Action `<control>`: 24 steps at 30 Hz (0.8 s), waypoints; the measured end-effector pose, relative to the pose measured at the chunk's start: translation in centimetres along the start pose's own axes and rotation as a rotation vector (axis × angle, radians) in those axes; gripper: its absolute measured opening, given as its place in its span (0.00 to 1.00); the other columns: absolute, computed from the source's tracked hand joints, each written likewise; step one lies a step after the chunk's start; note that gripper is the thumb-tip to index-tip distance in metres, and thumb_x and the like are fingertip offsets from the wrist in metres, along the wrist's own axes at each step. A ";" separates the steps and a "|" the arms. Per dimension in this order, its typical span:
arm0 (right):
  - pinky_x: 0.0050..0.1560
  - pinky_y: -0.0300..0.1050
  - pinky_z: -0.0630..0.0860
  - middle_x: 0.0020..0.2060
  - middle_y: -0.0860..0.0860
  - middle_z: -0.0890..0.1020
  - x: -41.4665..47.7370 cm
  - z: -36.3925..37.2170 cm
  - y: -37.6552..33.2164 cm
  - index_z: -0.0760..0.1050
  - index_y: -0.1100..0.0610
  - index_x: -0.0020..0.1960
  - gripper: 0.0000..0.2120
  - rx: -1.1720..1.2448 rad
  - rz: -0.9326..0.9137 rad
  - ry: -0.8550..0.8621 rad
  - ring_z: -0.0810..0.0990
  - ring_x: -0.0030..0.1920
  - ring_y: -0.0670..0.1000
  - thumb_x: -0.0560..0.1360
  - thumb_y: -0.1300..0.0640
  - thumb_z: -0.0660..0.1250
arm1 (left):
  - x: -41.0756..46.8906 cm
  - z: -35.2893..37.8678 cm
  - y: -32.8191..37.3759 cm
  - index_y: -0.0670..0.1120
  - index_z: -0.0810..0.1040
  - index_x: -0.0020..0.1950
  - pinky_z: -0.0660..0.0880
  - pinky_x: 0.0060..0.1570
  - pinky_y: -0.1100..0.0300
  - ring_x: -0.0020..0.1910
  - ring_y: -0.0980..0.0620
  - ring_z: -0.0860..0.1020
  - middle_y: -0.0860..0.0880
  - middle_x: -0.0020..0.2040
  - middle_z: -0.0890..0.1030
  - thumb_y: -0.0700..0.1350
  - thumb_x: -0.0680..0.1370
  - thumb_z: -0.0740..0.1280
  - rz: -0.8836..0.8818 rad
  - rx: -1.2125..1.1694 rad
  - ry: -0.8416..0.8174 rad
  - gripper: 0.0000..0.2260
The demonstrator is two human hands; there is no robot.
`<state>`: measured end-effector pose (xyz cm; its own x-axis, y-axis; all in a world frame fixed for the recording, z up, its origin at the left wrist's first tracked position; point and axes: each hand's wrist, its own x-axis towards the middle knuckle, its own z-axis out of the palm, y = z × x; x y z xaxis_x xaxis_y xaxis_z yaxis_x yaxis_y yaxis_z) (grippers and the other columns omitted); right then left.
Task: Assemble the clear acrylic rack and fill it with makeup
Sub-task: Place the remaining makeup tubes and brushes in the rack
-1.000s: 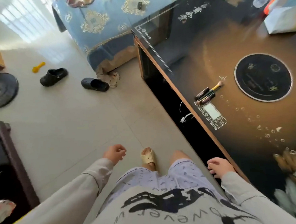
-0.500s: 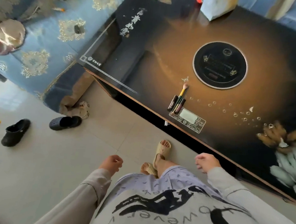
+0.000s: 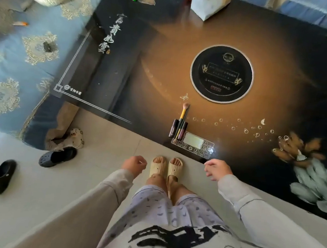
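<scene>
A small bunch of makeup lies on the dark glossy table [image 3: 162, 69] near its front edge: a yellow-handled brush [image 3: 184, 112] with a pink tuft, and two dark tubes [image 3: 173, 127] beside it. No acrylic rack shows in this view. My left hand [image 3: 134, 164] hangs over the floor in a loose fist, holding nothing. Just short of the table's front edge, below the makeup, my right hand [image 3: 216, 168] has its fingers curled and apart, with nothing in it.
A round black cooktop [image 3: 222, 73] is set into the table, with a control panel [image 3: 193, 144] at the front edge. A white tissue pack [image 3: 208, 3] stands at the back. A blue sofa [image 3: 28, 56] is left. Dark shoes [image 3: 56, 157] lie on the tiled floor.
The view has swung right and now faces the table squarely. Both feet stand together at its front edge. Both hands stay low and hold nothing.
</scene>
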<state>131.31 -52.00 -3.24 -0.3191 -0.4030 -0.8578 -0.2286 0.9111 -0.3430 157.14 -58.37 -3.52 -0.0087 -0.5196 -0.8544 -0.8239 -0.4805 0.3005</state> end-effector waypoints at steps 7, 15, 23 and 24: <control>0.30 0.37 0.72 0.31 0.51 0.75 2.9 2.6 -5.3 0.74 0.57 0.48 0.06 0.186 0.016 0.043 0.74 0.32 0.48 0.74 0.66 0.63 | 4.8 -1.2 7.0 0.43 0.76 0.58 0.73 0.56 0.56 0.56 0.43 0.77 0.41 0.57 0.79 0.41 0.77 0.61 0.130 0.163 0.049 0.12; 0.53 0.51 0.78 0.52 0.58 0.82 7.1 5.9 -10.0 0.74 0.60 0.56 0.17 0.159 -0.022 0.233 0.80 0.52 0.59 0.70 0.57 0.70 | 9.4 0.2 11.8 0.43 0.71 0.58 0.77 0.48 0.54 0.47 0.45 0.78 0.42 0.53 0.79 0.49 0.75 0.65 0.184 0.194 0.075 0.15; 0.41 0.41 0.66 0.50 0.57 0.81 8.4 7.0 -10.2 0.76 0.61 0.51 0.12 0.032 0.012 0.346 0.78 0.46 0.56 0.71 0.56 0.69 | 10.3 1.7 12.6 0.41 0.70 0.55 0.76 0.47 0.50 0.51 0.39 0.79 0.41 0.53 0.78 0.45 0.75 0.63 0.251 0.319 0.156 0.12; 0.40 0.42 0.67 0.49 0.57 0.82 8.5 7.0 -10.2 0.76 0.61 0.50 0.11 0.017 0.018 0.346 0.76 0.43 0.55 0.71 0.56 0.69 | 10.4 1.8 12.6 0.40 0.70 0.55 0.76 0.47 0.50 0.51 0.39 0.78 0.40 0.53 0.78 0.44 0.75 0.62 0.248 0.320 0.157 0.12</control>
<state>137.35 -64.15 -9.67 -0.6170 -0.3894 -0.6839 -0.2057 0.9186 -0.3374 145.63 -68.59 -9.34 -0.1629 -0.7048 -0.6904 -0.9422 -0.0966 0.3209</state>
